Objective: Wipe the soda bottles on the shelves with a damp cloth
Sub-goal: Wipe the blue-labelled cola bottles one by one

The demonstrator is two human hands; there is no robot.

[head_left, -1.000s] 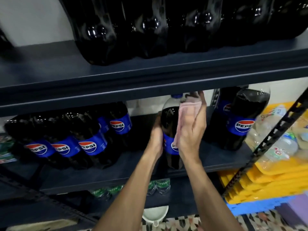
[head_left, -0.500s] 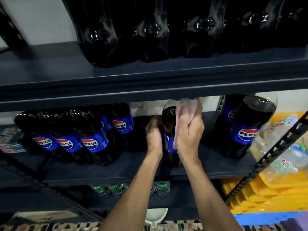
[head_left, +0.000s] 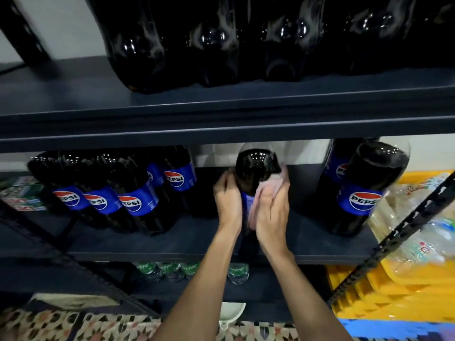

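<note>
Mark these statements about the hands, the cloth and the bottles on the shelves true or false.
1. The right hand holds a pink cloth against the held bottle. True.
2. The left hand hangs free of that bottle. False: it grips the bottle's left side.
3. The held bottle is up among the bottles on the top shelf. False: it is at the middle shelf, beneath the top shelf.
4. A row of Pepsi bottles stands on the middle shelf, left of the hands. True.
5. The shelf below holds red cans. False: small green-topped bottles stand there.
</note>
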